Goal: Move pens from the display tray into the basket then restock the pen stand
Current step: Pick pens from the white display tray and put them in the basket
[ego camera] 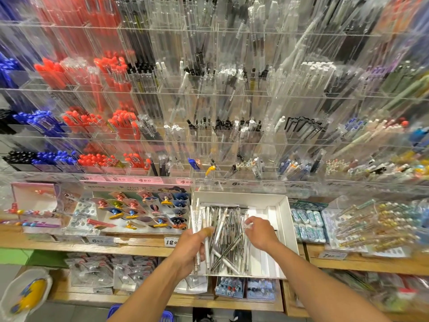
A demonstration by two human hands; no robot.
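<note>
Above, clear pen stand (209, 94) loomed over white display tray (286, 219). Left hand (192, 247) gripped several pens (222, 233); right hand (260, 233) pinched one pen above the heap.

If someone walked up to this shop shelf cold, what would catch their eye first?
Probably the tall clear acrylic pen stand filling the wall, with its blocks of red pens and blue pens on the left. Next, the white display tray of clear pens on the wooden shelf below, where the left hand grips a bundle and the right hand pinches one.
</note>
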